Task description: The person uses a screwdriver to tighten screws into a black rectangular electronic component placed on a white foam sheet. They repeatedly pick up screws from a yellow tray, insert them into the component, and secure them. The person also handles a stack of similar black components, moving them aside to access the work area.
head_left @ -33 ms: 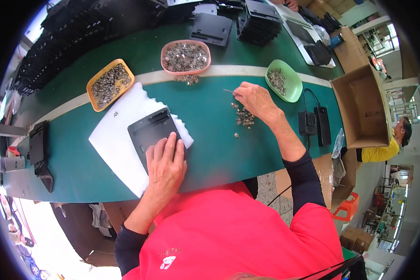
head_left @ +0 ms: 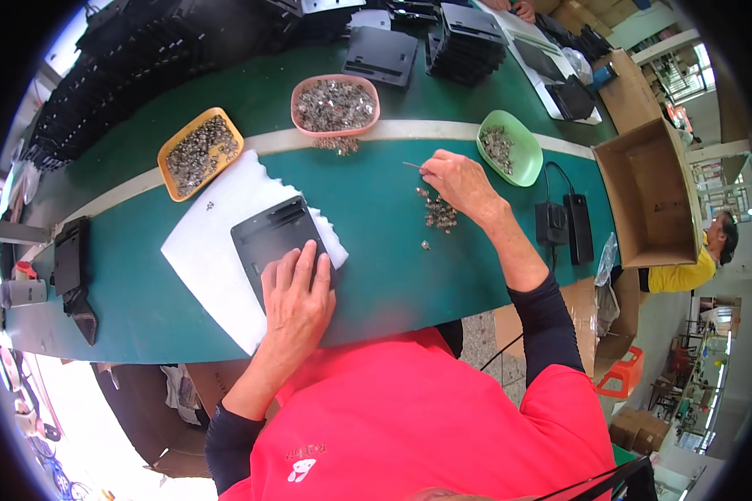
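My left hand (head_left: 295, 292) lies with its fingers stretched out on a black plastic panel (head_left: 263, 225). The panel has a slot along its far edge and rests at an angle on a white foam sheet (head_left: 213, 275). To the right, my right hand (head_left: 464, 188) is closed in a pinch on a thin metal rod-like tool (head_left: 412, 164), whose tip points left. Just below that hand, a loose pile of small metal parts (head_left: 440, 214) lies on the green table (head_left: 384, 267). One small metal part (head_left: 426, 245) sits apart, nearer me.
Along the far side stand a yellow tray (head_left: 169, 173), a pink tray (head_left: 336, 132) and a green tray (head_left: 526, 154) of small metal parts. Black panels (head_left: 464, 50) are stacked behind. A black power adapter (head_left: 551, 224) and a cardboard box (head_left: 647, 192) are at the right.
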Action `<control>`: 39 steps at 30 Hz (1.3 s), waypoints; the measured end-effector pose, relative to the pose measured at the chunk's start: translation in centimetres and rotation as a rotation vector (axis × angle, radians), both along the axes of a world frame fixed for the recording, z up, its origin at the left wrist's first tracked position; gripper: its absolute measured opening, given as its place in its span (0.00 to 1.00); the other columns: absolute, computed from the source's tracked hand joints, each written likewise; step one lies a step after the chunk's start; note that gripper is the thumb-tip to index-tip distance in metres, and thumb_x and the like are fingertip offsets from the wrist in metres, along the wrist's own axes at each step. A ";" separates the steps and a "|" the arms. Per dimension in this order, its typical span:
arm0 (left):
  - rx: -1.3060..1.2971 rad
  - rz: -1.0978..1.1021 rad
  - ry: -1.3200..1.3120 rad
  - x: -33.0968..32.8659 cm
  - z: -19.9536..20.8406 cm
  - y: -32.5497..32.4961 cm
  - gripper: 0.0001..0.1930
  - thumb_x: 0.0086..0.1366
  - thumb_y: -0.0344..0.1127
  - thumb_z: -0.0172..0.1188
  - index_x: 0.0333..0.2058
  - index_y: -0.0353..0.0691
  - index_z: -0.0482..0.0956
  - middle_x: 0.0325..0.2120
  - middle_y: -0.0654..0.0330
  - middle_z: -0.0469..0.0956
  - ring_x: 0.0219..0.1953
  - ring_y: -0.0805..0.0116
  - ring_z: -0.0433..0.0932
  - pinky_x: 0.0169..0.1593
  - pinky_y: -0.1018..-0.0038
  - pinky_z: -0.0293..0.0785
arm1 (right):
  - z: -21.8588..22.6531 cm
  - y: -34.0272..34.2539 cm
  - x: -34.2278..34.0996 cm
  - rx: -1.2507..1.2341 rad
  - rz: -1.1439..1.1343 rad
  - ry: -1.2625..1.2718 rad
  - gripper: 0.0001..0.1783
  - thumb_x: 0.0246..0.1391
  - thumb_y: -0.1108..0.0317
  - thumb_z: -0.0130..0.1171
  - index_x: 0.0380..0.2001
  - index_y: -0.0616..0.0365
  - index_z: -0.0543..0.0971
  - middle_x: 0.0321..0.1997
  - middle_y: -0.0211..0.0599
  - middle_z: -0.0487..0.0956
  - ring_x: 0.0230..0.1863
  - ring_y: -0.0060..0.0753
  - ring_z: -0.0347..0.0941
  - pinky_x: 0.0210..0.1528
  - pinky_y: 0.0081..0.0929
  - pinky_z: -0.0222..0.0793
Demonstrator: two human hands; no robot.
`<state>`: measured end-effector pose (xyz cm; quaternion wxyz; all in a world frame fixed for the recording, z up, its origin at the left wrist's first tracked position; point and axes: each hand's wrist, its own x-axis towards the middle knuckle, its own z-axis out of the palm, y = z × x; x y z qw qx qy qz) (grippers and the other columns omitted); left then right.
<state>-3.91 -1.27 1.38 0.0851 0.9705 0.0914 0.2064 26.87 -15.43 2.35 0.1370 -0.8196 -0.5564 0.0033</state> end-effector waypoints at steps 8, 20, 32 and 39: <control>-0.197 0.021 -0.014 0.3 2.0 0.0 0.23 0.51 0.29 0.67 0.47 0.33 0.77 0.50 0.50 0.74 0.49 0.54 0.74 0.52 0.60 0.68 | 1.9 2.1 -4.6 0.276 -0.163 0.619 0.07 0.52 0.68 0.63 0.30 0.60 0.82 0.24 0.33 0.79 0.24 0.26 0.73 0.28 0.23 0.69; -1.382 0.189 -0.265 1.1 1.8 0.0 0.07 0.68 0.33 0.59 0.37 0.34 0.78 0.28 0.63 0.80 0.29 0.80 0.75 0.31 0.84 0.69 | 1.1 4.0 -15.7 0.468 -0.098 1.375 0.06 0.54 0.70 0.65 0.30 0.62 0.82 0.17 0.23 0.75 0.14 0.10 0.63 0.15 0.14 0.54; -1.558 0.212 -0.234 1.5 1.8 0.1 0.08 0.69 0.35 0.57 0.36 0.34 0.77 0.28 0.63 0.79 0.27 0.78 0.75 0.32 0.82 0.71 | 1.8 3.4 -14.8 0.265 -0.087 1.580 0.08 0.57 0.68 0.61 0.33 0.63 0.79 0.20 0.29 0.77 0.14 0.12 0.64 0.14 0.14 0.55; -1.755 0.136 -0.272 0.9 1.0 0.5 0.10 0.68 0.37 0.59 0.36 0.34 0.79 0.27 0.62 0.81 0.27 0.79 0.76 0.31 0.82 0.71 | 2.0 4.1 -14.6 0.192 -0.073 1.625 0.08 0.56 0.69 0.60 0.31 0.65 0.80 0.23 0.35 0.80 0.13 0.14 0.64 0.13 0.14 0.53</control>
